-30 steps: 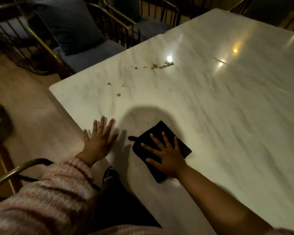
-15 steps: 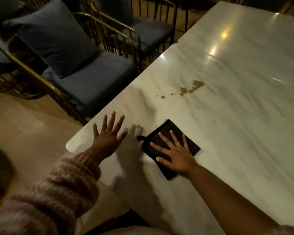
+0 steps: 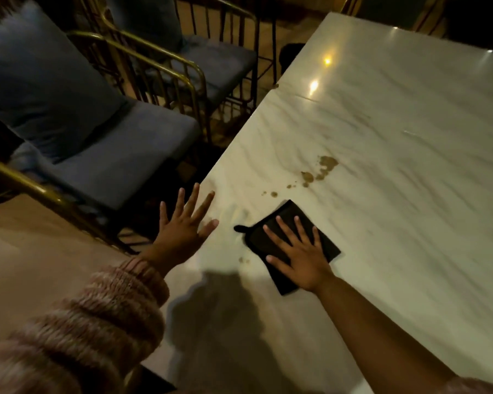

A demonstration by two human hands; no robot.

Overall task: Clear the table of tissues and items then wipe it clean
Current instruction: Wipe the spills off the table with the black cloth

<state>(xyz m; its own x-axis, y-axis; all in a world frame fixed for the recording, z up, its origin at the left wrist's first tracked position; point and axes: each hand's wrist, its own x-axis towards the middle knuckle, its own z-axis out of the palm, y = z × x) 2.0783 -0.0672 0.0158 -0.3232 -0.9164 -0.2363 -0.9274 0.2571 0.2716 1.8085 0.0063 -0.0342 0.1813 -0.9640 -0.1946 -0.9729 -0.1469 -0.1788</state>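
Note:
A black cloth (image 3: 271,237) lies flat on the white marble table (image 3: 396,172), and my right hand (image 3: 299,254) presses on it with straight spread fingers. Just beyond the cloth is a brown spill (image 3: 316,173) made of several blotches and drops. A few small brown spots (image 3: 244,260) sit to the left of the cloth. My left hand (image 3: 182,226) lies flat with fingers spread at the table's left edge, partly over it.
Two blue cushioned chairs with gold metal frames stand to the left of the table, the near chair (image 3: 97,155) close to my left hand and the far chair (image 3: 211,61) behind it. Wooden floor (image 3: 26,251) lies below left.
Both hands and the cloth have slid forward along the table's left edge toward the brown spill. The spill now lies just beyond the cloth.

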